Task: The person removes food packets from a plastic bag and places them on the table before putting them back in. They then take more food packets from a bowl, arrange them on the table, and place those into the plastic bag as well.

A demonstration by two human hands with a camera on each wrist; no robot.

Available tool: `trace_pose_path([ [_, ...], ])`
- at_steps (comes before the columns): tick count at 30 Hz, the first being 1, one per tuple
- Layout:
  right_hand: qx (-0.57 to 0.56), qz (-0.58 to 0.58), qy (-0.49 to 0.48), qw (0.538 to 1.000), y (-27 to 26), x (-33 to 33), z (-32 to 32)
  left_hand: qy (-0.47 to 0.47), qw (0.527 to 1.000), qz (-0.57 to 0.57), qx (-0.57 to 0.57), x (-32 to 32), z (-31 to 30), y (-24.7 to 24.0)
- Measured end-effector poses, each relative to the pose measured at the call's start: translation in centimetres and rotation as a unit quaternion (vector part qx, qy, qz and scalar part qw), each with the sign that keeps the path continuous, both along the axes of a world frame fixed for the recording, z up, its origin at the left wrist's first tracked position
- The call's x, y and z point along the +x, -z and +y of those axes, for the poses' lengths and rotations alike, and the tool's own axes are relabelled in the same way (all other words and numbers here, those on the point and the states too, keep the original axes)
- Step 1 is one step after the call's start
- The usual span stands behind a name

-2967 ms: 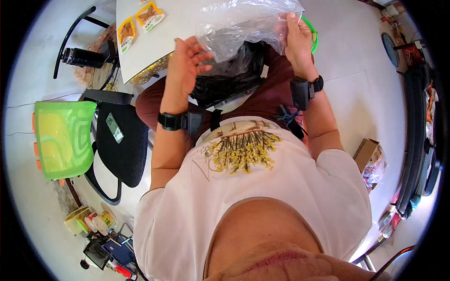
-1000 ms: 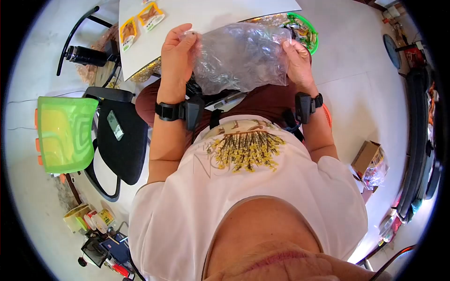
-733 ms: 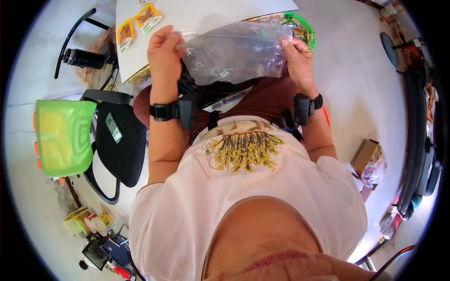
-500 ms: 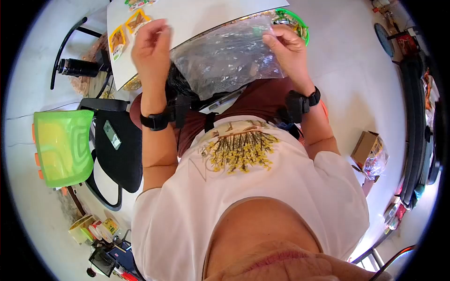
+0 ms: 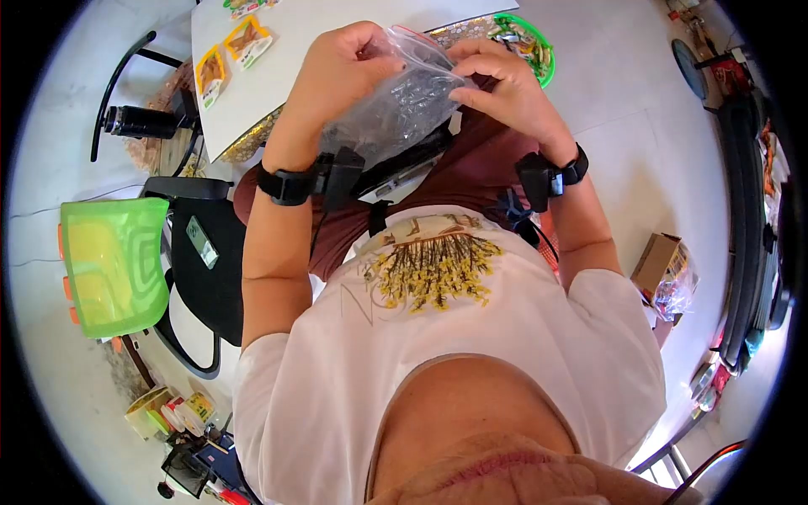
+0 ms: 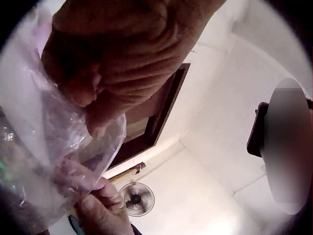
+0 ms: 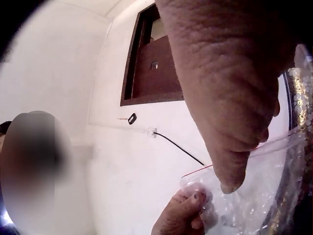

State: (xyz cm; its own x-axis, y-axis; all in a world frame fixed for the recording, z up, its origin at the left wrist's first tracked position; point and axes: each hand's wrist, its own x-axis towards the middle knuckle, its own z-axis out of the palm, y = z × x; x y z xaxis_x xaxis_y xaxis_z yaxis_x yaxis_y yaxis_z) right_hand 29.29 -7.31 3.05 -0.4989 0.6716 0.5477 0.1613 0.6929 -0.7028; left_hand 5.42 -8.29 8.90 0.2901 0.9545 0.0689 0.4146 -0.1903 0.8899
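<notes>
A clear plastic zip bag [image 5: 404, 105] with a thin red line along its top edge hangs between both hands, above the lap. My left hand [image 5: 343, 74] grips its upper left side, thumb and fingers pressed together on the film. At the upper right of the bag, my right hand [image 5: 503, 91] pinches the edge between thumb and fingers. In the left wrist view the film [image 6: 54, 122] runs from the left hand down to the right fingers. The right wrist view shows the red-lined edge [image 7: 198, 171] between both hands. No contents show through the bag.
A white table [image 5: 320, 21] stands ahead, bearing yellow-edged food packets [image 5: 248, 42] at its left. A green basket [image 5: 551, 63] of small wrapped items lies beyond my right hand. Black plastic [image 5: 429, 147] lies on the lap. A chair [image 5: 206, 269] with a phone stands to the left.
The bag was spread wide between both hands. My left hand then came off it to the left, and has now returned rightward to grip it, close to the right hand. The bag has bunched up.
</notes>
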Motion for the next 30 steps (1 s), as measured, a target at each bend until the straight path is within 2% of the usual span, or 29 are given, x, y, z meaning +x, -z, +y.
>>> trace_pose_path([
  [3, -0.016, -0.032, 0.012, 0.999, 0.6, 0.3, 0.3, 0.002, 0.998, -0.065, -0.001, -0.3, -0.2, 0.1],
  [6, -0.011, -0.024, 0.01, 1.0, 1.4, 0.4, 1.1, -0.023, 0.997, -0.078, -0.006, -0.9, -0.4, -0.2],
  [9, -0.096, 0.014, 0.019, 0.995, 1.0, 0.9, 1.5, -0.066, 0.993, -0.095, -0.013, -1.8, -0.5, -0.7],
  [13, -0.019, 0.04, 0.043, 0.998, -1.0, 1.3, 2.5, -0.094, 0.994, -0.049, -0.011, -2.4, -0.9, -1.9],
  [15, -0.105, 0.111, 0.003, 0.988, -1.1, 1.0, 3.3, -0.1, 0.995, -0.018, -0.009, -2.3, -1.0, -3.0],
  [16, -0.144, 0.146, -0.019, 0.979, -1.5, 0.8, 3.8, -0.088, 0.995, -0.043, -0.016, -2.5, -0.8, -3.2],
  [19, -0.222, 0.114, -0.009, 0.968, -3.9, 0.4, 5.0, -0.059, 0.993, -0.1, -0.036, -3.8, 0.4, -3.5],
  [22, -0.197, 0.066, 0.016, 0.978, -5.6, -0.4, 7.3, -0.062, 0.988, -0.118, -0.079, -4.6, 1.6, -4.2],
  [26, -0.243, 0.004, 0.02, 0.97, -6.0, -1.4, 12.8, -0.1, 0.977, -0.132, -0.135, -4.7, 4.4, -5.0],
  [29, -0.242, 0.036, 0.0, 0.97, -6.3, -2.7, 16.8, -0.11, 0.976, -0.128, -0.135, -5.6, 8.0, -4.8],
  [30, -0.198, 0.028, 0.037, 0.979, -6.7, -3.2, 17.8, -0.112, 0.977, -0.123, -0.13, -6.0, 9.4, -4.8],
])
